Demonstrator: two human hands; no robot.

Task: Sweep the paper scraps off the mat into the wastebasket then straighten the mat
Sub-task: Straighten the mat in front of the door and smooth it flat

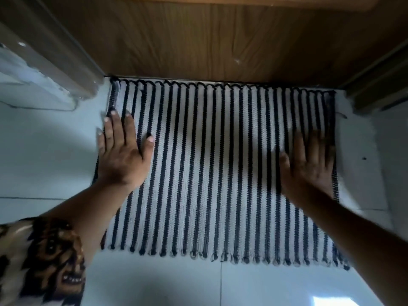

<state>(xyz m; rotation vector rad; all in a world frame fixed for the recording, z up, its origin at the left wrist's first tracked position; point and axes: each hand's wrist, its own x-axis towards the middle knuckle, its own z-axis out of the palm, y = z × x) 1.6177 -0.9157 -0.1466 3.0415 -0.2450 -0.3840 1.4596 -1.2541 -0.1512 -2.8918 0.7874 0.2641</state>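
A white mat [212,164] with black stripes lies flat on the pale tiled floor, its far edge against a wooden door. My left hand [121,155] rests palm down on the mat's left edge, fingers spread and holding nothing. On the right side of the mat my right hand [309,164] also lies flat, fingers apart, slightly blurred. No paper scraps show on the mat, and no wastebasket is in view.
A wooden door [220,40] fills the far side, with a pale door frame [55,51] at the left and a dark frame [379,85] at the right. Light floor tiles [44,151] surround the mat. A patterned sleeve [39,261] sits at the lower left.
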